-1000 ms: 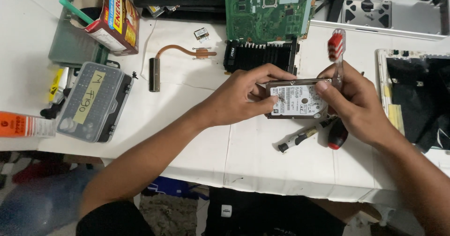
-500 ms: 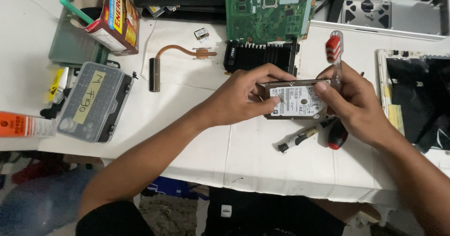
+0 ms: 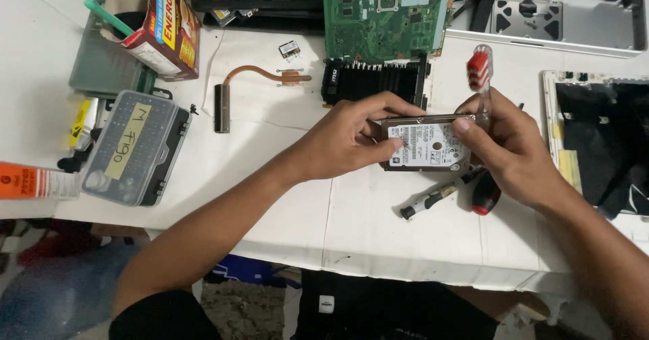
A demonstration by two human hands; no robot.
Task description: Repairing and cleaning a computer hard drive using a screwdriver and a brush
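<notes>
1. My left hand [image 3: 345,144] grips the hard drive [image 3: 426,144] by its left edge, thumb on the label and fingers curled over the far side. The drive sits tilted just above the white surface [image 3: 270,198], in front of the black finned heat sink [image 3: 372,83].
2. My right hand [image 3: 514,151] is closed on the drive's right edge and on a clear-handled screwdriver [image 3: 480,76] with a red band, held upright at the far right corner.
3. To do this well, I judge the tip should stay square in the screw, with the left hand bracing the drive so it cannot twist.
4. Count: one hard drive, one green circuit board [image 3: 385,9], one copper heat pipe [image 3: 260,83].
5. Screwdrivers: three in all, one in hand and two lying under my right hand, a black one with a yellow band [image 3: 429,201] and a red-and-black one [image 3: 485,195].
6. One grey bit case [image 3: 135,147] lies well to the left.
</notes>
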